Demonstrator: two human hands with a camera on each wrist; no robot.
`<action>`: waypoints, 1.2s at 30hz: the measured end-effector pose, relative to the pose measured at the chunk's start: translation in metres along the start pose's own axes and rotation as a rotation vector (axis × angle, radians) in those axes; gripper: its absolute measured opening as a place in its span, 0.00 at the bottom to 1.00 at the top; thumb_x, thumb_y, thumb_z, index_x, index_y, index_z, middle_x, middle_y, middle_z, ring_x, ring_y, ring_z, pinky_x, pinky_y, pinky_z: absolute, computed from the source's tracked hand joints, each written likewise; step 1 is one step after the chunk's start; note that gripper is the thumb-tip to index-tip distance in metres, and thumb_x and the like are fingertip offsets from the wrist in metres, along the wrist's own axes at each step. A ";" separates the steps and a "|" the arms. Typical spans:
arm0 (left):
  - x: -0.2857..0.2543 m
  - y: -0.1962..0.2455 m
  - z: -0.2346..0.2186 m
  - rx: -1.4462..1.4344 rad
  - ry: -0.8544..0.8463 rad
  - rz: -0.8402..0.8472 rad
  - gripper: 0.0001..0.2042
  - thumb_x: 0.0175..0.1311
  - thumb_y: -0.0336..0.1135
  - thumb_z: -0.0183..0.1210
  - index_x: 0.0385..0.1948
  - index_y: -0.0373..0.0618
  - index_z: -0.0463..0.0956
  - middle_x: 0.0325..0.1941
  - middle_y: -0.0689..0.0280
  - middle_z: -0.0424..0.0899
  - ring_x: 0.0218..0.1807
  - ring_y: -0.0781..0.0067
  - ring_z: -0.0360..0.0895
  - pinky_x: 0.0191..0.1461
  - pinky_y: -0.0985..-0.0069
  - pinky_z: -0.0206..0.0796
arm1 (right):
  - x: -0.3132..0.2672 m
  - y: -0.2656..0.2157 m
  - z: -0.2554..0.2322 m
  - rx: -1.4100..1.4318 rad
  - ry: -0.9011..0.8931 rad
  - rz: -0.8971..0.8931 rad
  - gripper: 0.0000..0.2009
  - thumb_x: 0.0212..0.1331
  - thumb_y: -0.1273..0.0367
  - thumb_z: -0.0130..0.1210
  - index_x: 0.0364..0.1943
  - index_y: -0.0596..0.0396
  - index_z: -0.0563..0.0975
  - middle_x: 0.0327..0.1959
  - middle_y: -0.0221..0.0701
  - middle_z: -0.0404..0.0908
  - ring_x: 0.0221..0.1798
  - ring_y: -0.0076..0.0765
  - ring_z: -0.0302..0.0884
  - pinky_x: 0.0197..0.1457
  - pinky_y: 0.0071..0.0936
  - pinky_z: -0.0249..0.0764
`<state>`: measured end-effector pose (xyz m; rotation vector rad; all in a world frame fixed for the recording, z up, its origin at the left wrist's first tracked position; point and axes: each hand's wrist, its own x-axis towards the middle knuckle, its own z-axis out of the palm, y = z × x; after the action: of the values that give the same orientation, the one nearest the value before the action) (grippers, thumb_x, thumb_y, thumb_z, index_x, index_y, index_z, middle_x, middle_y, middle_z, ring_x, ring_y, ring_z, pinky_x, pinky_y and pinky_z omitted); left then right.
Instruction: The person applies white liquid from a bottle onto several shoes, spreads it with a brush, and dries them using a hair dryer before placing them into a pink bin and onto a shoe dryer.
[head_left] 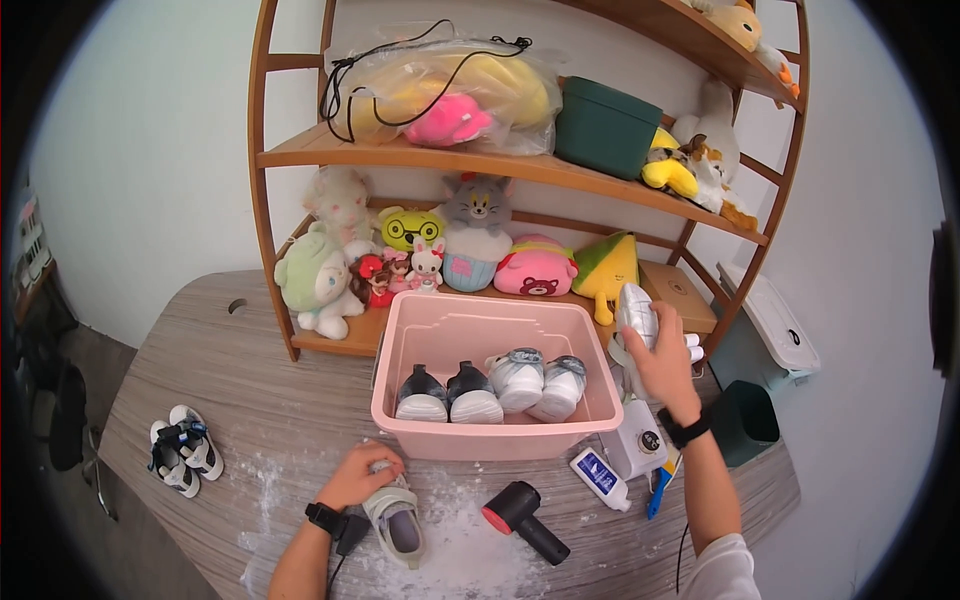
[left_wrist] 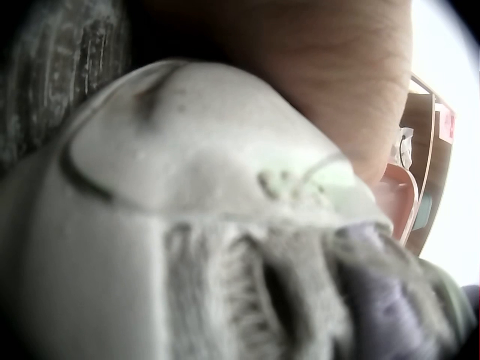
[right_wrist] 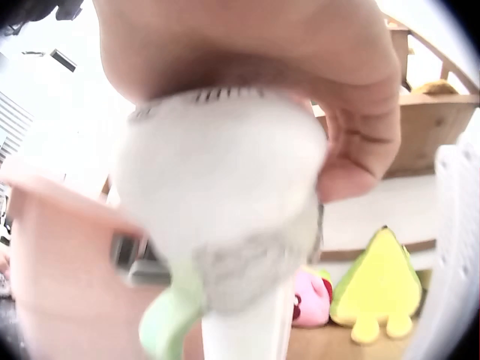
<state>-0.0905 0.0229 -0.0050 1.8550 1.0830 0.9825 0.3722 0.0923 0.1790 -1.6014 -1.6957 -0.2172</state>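
My left hand (head_left: 362,474) grips one end of a pale grey-green shoe (head_left: 398,525) on the powdery table. That shoe (left_wrist: 202,150) fills most of the left wrist view, with lilac lining showing inside it. Raised to the right of the pink bin (head_left: 500,440), my right hand (head_left: 665,365) holds another light shoe (head_left: 637,315), its pale sole showing in the head view. In the right wrist view this shoe (right_wrist: 225,165) is blurred, with a grey part and a light green strap. Inside the bin stand black-and-white shoes (head_left: 448,398) and grey-and-white shoes (head_left: 537,385).
A black hair dryer (head_left: 525,520), a white-and-blue tube (head_left: 600,478), a white device (head_left: 635,440) and a blue-handled brush (head_left: 660,490) lie in front and right. Small dark-and-white shoes (head_left: 186,450) stand left. Behind the bin rises a wooden shelf (head_left: 400,150) with plush toys.
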 end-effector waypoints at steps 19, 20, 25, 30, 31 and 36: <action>-0.001 0.004 0.001 -0.021 0.030 -0.085 0.06 0.59 0.30 0.65 0.35 0.40 0.86 0.37 0.59 0.87 0.44 0.60 0.82 0.51 0.67 0.72 | -0.077 0.020 0.029 0.072 0.230 -0.102 0.41 0.59 0.63 0.68 0.73 0.63 0.58 0.61 0.53 0.72 0.60 0.60 0.76 0.57 0.46 0.75; -0.001 0.004 0.001 -0.019 0.031 -0.083 0.06 0.59 0.30 0.65 0.35 0.40 0.86 0.37 0.59 0.87 0.44 0.60 0.82 0.51 0.67 0.72 | -0.078 0.017 0.024 0.082 0.205 -0.105 0.41 0.59 0.63 0.69 0.72 0.63 0.59 0.62 0.52 0.74 0.60 0.57 0.77 0.57 0.44 0.76; -0.001 -0.003 0.002 -0.023 0.021 -0.017 0.05 0.60 0.30 0.66 0.35 0.41 0.86 0.36 0.59 0.87 0.44 0.61 0.82 0.48 0.67 0.73 | -0.095 0.020 0.010 0.357 0.006 0.142 0.37 0.58 0.62 0.71 0.68 0.61 0.65 0.54 0.47 0.82 0.53 0.48 0.83 0.54 0.36 0.78; -0.001 -0.010 0.005 -0.006 0.029 -0.055 0.05 0.61 0.31 0.67 0.35 0.41 0.86 0.35 0.60 0.86 0.42 0.61 0.81 0.46 0.66 0.72 | -0.100 0.016 0.012 0.081 0.051 0.095 0.32 0.59 0.58 0.70 0.61 0.65 0.70 0.50 0.52 0.81 0.52 0.59 0.82 0.53 0.45 0.78; -0.001 -0.009 0.004 -0.002 0.046 -0.064 0.05 0.61 0.31 0.67 0.34 0.41 0.86 0.35 0.60 0.86 0.42 0.61 0.81 0.45 0.66 0.72 | -0.099 0.019 0.015 0.078 0.051 0.097 0.33 0.59 0.57 0.70 0.61 0.66 0.70 0.50 0.54 0.80 0.52 0.61 0.81 0.54 0.46 0.78; -0.002 -0.001 0.003 -0.001 0.044 -0.070 0.05 0.59 0.29 0.66 0.34 0.40 0.86 0.35 0.60 0.86 0.43 0.60 0.81 0.50 0.66 0.71 | -0.087 0.027 0.021 0.057 0.058 0.102 0.35 0.60 0.53 0.69 0.61 0.67 0.68 0.51 0.57 0.79 0.54 0.65 0.80 0.55 0.49 0.77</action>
<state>-0.0892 0.0213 -0.0078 1.7899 1.1654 0.9868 0.3801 0.0427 0.1000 -1.6192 -1.5582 -0.1614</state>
